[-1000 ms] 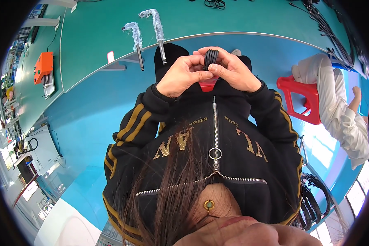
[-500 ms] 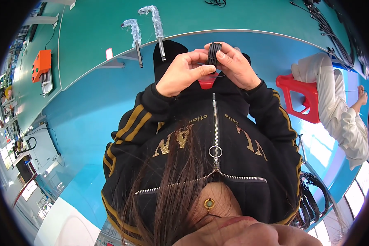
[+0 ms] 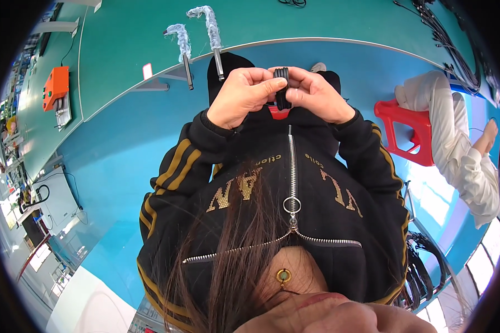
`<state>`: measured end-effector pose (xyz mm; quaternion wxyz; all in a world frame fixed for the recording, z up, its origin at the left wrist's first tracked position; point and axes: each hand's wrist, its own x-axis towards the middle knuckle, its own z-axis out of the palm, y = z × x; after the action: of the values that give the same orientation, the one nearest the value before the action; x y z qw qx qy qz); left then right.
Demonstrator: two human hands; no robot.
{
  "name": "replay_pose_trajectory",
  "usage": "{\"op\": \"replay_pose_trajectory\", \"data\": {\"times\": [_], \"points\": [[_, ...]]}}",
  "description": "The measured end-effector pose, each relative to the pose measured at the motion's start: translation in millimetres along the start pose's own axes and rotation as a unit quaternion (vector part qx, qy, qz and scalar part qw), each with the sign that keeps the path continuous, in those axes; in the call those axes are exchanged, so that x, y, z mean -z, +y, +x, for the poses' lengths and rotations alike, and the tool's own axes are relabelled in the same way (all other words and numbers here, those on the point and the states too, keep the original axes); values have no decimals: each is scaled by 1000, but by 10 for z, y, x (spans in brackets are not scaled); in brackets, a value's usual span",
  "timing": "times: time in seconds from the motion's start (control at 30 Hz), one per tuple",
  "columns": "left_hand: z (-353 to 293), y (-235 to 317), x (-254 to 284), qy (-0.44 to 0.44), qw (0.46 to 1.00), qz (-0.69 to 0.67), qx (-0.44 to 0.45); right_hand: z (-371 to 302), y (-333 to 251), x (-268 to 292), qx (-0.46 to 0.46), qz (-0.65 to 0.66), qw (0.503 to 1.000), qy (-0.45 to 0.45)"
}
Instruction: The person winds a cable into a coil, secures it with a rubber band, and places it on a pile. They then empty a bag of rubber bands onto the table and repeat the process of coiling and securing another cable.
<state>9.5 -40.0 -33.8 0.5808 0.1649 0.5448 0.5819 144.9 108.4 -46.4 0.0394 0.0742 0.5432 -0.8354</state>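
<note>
A black cable [image 3: 283, 99], wound into a small tight coil, is held up between both hands just below the bench's front edge. My left hand [image 3: 246, 94] pinches the coil's left side, the thumb lying across its upper part. From the right, my right hand [image 3: 318, 95] grips the same coil with thumb and fingers. The fingertips behind the coil are partly hidden.
Two metal rods with wrapped bent handles [image 3: 211, 36] jut over the edge of the green bench [image 3: 272, 22]. An orange box [image 3: 56, 89] stands at left. Black cables [image 3: 440, 41] hang at far right. A person in white [image 3: 450, 116] sits beside a red stool [image 3: 404, 133].
The coil has moved slightly left and down. My left thumb has shifted from the coil's lower end to its upper part, and my right thumb now sits lower.
</note>
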Motion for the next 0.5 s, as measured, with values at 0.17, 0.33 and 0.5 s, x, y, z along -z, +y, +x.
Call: {"op": "replay_pose_trajectory", "data": {"times": [0.17, 0.33, 0.5], "points": [[8, -73, -10, -5, 999, -35, -12, -16, 58, -19, 23, -31, 999, 4], [-6, -57, -37, -10, 999, -39, -18, 3, 42, -13, 7, -38, 999, -8], [5, -78, -75, 10, 995, -67, -70, 37, 13, -10, 33, -45, 998, -7]]}}
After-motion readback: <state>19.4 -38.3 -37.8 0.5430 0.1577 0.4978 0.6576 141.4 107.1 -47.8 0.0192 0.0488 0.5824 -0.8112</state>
